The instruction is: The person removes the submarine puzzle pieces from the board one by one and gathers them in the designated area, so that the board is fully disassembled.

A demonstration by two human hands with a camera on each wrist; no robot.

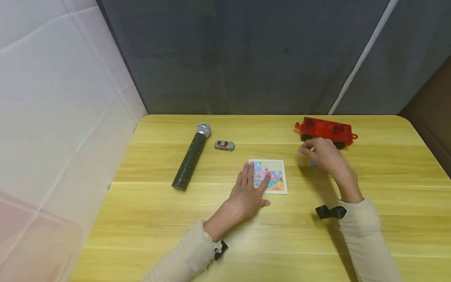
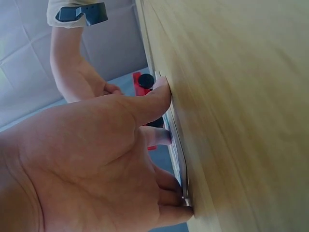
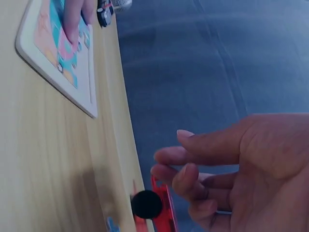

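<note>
A small jigsaw puzzle [image 1: 278,176] in a square white frame lies on the table, with a pink and blue picture and a notched upper edge to its pieces. My left hand [image 1: 246,196] rests on its left side, fingers stretched out and the index fingertip on the picture. To the right, my right hand [image 1: 325,156] hovers over the table with loosely curled fingers. Nothing shows between its fingers [image 3: 186,150] in the right wrist view. Below that hand lies a small blue puzzle piece [image 1: 313,164], partly hidden by it in the head view.
A red toy wagon [image 1: 327,130] with black wheels stands just behind my right hand. Left of the puzzle are a small silver toy car [image 1: 224,145] and a black microphone [image 1: 190,160]. Dark cloth [image 1: 229,58] hangs beyond the table's far edge.
</note>
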